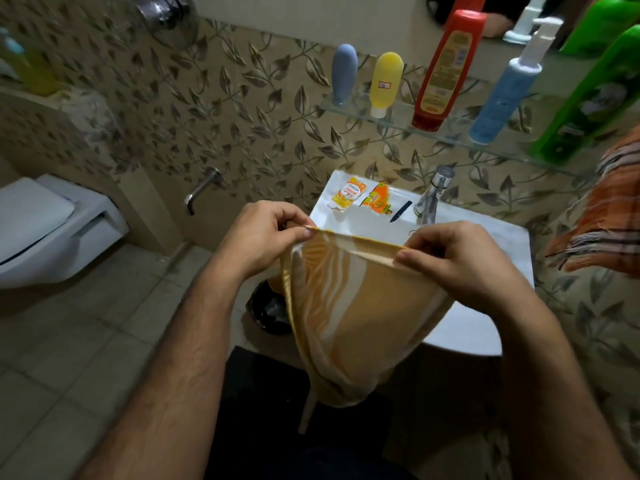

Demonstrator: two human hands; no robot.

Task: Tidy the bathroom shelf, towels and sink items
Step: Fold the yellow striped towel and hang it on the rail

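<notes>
A yellow and white striped towel (349, 313) hangs in front of the white sink (485, 251). My left hand (263, 237) pinches its top left corner and my right hand (453, 258) pinches the top right corner, stretching the edge between them. On the sink's back rim lie a yellow sachet (348, 194), an orange sachet (378, 201) and a small dark item (401, 211) beside the chrome tap (433, 195). The glass shelf (398, 121) above holds a grey tube (343, 74), a yellow tube (384, 83), a red bottle (446, 69), a blue pump bottle (505, 95) and a green bottle (588, 98).
An orange checked towel (602, 216) hangs at the right wall. A white toilet (52, 230) stands at the left, with a wall spout (201, 192) between it and the sink. A dark bin (270, 310) sits on the floor under the sink.
</notes>
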